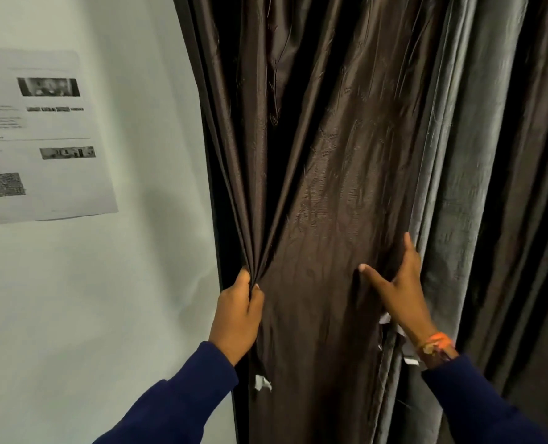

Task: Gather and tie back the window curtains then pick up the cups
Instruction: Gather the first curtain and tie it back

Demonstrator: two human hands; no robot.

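A dark brown satin curtain (323,193) hangs in front of me, with a grey velvet-like curtain (477,174) beside it on the right. My left hand (238,315) grips a bunch of pleats at the brown curtain's left edge. My right hand (397,283) lies against the brown curtain near its right edge, thumb spread out to the left and fingers reaching round the edge where the grey curtain begins. No cups are in view.
A white wall (106,299) fills the left side, with a printed paper sheet (45,136) stuck on it. Small white tags (263,383) hang from the curtain's lower part. An orange band sits on my right wrist.
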